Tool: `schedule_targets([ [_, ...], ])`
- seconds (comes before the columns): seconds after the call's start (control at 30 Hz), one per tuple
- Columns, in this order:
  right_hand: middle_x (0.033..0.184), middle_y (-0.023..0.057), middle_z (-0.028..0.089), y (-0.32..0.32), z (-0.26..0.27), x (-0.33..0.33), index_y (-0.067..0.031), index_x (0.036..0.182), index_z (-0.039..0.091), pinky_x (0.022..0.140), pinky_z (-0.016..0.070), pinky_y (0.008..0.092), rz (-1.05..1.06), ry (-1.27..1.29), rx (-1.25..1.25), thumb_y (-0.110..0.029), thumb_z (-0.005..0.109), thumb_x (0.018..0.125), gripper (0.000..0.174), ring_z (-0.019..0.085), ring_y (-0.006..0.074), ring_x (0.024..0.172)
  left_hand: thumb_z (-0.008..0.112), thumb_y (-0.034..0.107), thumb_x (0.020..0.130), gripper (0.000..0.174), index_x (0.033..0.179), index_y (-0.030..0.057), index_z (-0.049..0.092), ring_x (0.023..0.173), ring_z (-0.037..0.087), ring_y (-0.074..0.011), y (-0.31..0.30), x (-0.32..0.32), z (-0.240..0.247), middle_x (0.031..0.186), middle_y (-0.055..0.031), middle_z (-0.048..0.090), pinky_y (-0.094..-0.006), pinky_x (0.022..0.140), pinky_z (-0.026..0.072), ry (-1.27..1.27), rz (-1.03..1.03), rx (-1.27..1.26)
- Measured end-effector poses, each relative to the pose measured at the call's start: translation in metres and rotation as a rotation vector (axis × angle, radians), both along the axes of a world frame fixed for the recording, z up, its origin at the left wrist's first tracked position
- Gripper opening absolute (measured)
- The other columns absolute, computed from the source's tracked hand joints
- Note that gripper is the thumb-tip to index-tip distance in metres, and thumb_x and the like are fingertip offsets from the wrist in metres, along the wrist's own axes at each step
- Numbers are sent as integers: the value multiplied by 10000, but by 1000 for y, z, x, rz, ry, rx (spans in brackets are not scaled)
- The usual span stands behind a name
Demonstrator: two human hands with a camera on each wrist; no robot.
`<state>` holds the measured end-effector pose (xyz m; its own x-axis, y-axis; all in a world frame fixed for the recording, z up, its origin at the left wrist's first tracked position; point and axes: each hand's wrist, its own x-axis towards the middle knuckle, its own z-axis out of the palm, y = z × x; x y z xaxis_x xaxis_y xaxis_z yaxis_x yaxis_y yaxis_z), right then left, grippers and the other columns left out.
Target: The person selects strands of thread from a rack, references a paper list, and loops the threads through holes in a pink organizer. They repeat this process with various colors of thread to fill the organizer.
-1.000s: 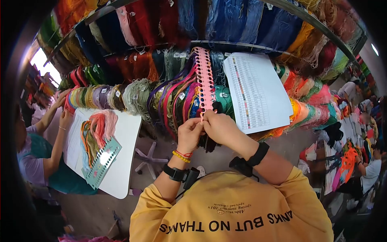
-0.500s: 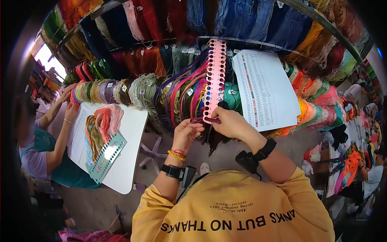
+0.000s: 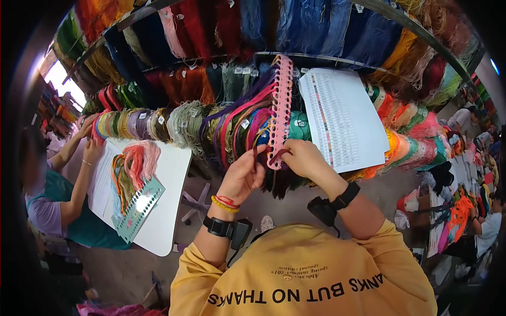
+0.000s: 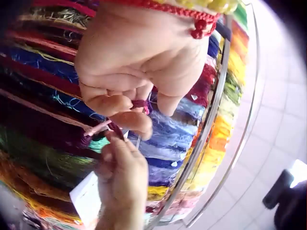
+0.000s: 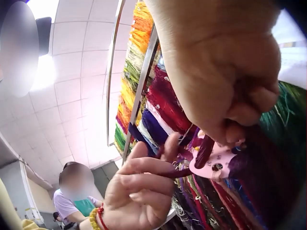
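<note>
A long pink card [image 3: 281,100] with holes along its edges lies over the hanging thread skeins, colored strands looped at its left side. At its near end my right hand [image 3: 307,158] pinches a dark maroon thread [image 5: 205,151], which loops through the card's end in the right wrist view. My left hand [image 3: 240,176], just left of the card, holds more of this thread between its fingers, palm turned partly up. The left wrist view shows the maroon strand beside the right hand's fingertips [image 4: 112,136].
A printed color chart [image 3: 342,121] leans on the skeins to the right. Left stands a white table [image 3: 163,231] with a green holed card [image 3: 139,208] bearing threads, and another person [image 3: 58,205] behind it. Skeins [image 3: 311,26] hang from metal rails ahead.
Both hands were together at the card's near end. The maroon thread then came into view between them, and my left hand has since lifted and turned its palm up. The card tilts slightly.
</note>
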<state>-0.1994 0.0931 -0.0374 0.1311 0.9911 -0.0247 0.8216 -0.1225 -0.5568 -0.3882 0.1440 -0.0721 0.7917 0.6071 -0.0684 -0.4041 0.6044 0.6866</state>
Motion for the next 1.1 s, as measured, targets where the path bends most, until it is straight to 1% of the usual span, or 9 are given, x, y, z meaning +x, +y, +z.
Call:
schedule_targets([
  [0.07,802,144,621,-5,7,-7,-62,886,593,689,477,431,63,41,70,-225,543,774,204,594,341,787,446,294,923,464,1301,38,368,519,471,-78,-8,9,9,753,-19,579,-191,473,359,270,59,141],
  [0.23,758,81,602,-39,27,-30,-91,877,596,627,487,374,487,-40,233,-298,567,777,232,604,266,704,551,106,853,572,1352,46,276,540,506,-47,-8,13,11,818,-50,629,-155,464,348,251,115,199],
  [0.37,891,66,586,-32,8,-8,-72,937,570,622,461,306,-157,391,152,-203,644,752,239,591,191,738,571,45,816,581,1337,41,313,536,471,-28,-10,10,21,800,-44,627,-146,480,341,243,134,173],
  [0.5,959,42,545,-30,-47,-21,3,1091,436,622,433,268,-355,806,157,-279,619,813,436,510,135,762,550,100,844,365,1194,29,472,588,485,-35,-9,4,13,814,-40,616,-151,517,354,98,98,83],
  [0.6,925,24,556,-18,-41,-16,-31,1045,488,570,396,227,-297,1257,-216,-331,601,823,390,489,98,695,540,125,857,189,1015,31,581,627,484,-41,-10,-6,7,807,-25,601,-160,553,363,156,76,203],
  [0.7,797,-11,570,-11,-56,-13,-52,905,574,542,369,202,-206,1263,-189,-319,552,859,271,478,59,652,530,135,868,167,834,12,638,722,501,-69,-9,-19,14,837,-11,586,-193,663,383,446,125,658],
  [0.8,760,-11,576,-13,-49,-14,-43,850,591,546,377,206,-85,1363,-102,-287,535,874,251,477,53,640,534,170,876,219,948,-3,648,875,517,-140,-8,-35,17,992,-66,599,-257,788,381,451,415,798],
  [0.97,749,19,589,-20,-35,-23,-21,836,586,562,391,207,4,1383,-30,-247,523,882,239,489,52,628,541,183,874,230,892,-18,651,678,496,-95,-23,-50,23,882,-71,630,-212,646,392,257,418,228],
  [1.1,739,28,596,-27,-31,-24,-11,830,581,564,394,201,21,1278,-23,-220,523,881,222,492,52,615,521,181,884,254,878,-45,637,651,480,-98,-36,-68,22,854,-79,629,-209,623,385,349,442,253],
])
